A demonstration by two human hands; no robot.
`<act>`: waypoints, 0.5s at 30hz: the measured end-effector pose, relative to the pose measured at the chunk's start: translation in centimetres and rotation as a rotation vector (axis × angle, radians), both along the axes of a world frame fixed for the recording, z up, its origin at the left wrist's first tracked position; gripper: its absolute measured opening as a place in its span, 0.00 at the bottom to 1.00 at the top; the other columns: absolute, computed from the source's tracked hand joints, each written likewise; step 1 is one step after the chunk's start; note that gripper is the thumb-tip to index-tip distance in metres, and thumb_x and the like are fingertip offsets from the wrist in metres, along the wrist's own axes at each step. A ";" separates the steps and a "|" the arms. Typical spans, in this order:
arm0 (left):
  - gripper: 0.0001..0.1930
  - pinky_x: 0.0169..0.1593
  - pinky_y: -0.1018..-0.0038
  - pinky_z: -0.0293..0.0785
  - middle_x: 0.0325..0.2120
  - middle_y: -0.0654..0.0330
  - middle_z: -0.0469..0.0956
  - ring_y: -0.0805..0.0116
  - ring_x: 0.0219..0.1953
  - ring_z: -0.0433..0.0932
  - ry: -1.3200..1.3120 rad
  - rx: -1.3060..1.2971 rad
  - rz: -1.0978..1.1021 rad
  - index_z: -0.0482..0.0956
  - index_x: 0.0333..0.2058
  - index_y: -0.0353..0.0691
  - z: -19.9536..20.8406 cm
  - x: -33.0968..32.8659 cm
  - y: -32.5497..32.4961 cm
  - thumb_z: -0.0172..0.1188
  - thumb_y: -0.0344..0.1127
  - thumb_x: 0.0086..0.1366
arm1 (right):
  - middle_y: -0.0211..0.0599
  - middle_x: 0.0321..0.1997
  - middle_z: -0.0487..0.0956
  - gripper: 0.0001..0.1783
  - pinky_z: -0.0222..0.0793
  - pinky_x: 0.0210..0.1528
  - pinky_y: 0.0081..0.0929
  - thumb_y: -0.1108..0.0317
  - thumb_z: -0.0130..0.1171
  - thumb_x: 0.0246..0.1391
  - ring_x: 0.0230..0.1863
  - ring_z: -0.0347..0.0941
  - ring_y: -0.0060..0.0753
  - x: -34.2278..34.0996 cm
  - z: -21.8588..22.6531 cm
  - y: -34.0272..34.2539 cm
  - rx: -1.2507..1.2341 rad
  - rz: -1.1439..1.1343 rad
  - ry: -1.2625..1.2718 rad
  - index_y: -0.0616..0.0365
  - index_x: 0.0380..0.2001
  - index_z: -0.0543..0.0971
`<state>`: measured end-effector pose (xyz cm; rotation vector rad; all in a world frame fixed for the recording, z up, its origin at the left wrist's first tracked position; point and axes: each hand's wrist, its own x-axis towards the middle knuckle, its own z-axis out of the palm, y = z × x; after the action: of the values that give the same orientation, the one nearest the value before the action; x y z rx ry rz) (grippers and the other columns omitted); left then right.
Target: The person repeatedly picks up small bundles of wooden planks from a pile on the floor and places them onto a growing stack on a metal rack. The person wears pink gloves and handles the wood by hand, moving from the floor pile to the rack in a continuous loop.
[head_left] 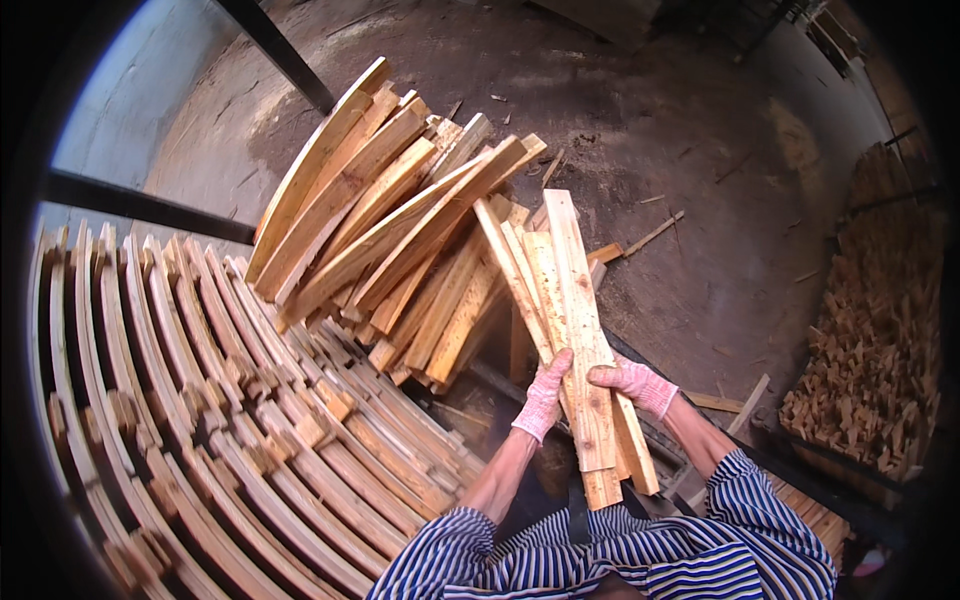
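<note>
Several flat wooden boards (575, 320) are held together in a loose bundle in front of my body, their far ends fanned apart. My left hand (547, 393), in a pinkish knitted glove, is closed on the bundle's left edge. On the other edge my right hand (635, 385), gloved alike, is closed with the thumb lying over the top board. The fingers of both hands are partly hidden under the wood. Just beyond and left of the bundle lies a heap of loose boards (390, 220), piled at crossing angles.
Rows of stacked wooden strips (210, 400) fill the left side. Black metal bars (150, 205) stand at the upper left. A bin of short wood pieces (862, 370) is at the far right. Scraps and thin sticks (655, 232) lie on the dark floor (720, 200).
</note>
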<state>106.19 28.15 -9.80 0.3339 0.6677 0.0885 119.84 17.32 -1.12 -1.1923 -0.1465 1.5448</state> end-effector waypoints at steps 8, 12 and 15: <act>0.40 0.62 0.64 0.69 0.54 0.58 0.76 0.64 0.56 0.74 -0.145 0.117 -0.103 0.67 0.62 0.37 7.7 -2.0 -10.2 0.74 0.48 0.56 | 0.40 0.74 0.58 0.72 0.48 0.75 0.40 0.51 0.83 0.32 0.75 0.52 0.38 0.3 9.2 -10.8 0.027 0.142 -0.144 0.54 0.75 0.46; 0.41 0.60 0.67 0.71 0.55 0.57 0.76 0.64 0.55 0.75 -0.093 0.391 -0.188 0.66 0.63 0.36 14.0 -4.0 -11.0 0.77 0.39 0.53 | 0.41 0.77 0.52 0.77 0.44 0.76 0.41 0.50 0.84 0.29 0.77 0.46 0.38 0.8 9.5 -13.9 0.163 0.318 -0.350 0.54 0.75 0.42; 0.42 0.58 0.68 0.74 0.54 0.55 0.77 0.63 0.53 0.77 -0.181 0.474 0.027 0.66 0.62 0.34 15.1 -7.6 -12.5 0.79 0.37 0.51 | 0.41 0.77 0.51 0.82 0.45 0.76 0.41 0.50 0.86 0.23 0.76 0.46 0.39 -0.1 10.4 -13.0 0.246 0.486 -0.398 0.55 0.75 0.41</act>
<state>98.57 15.64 5.26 0.7637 0.4659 0.3022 119.70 4.32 9.28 -1.3108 -0.9208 1.6164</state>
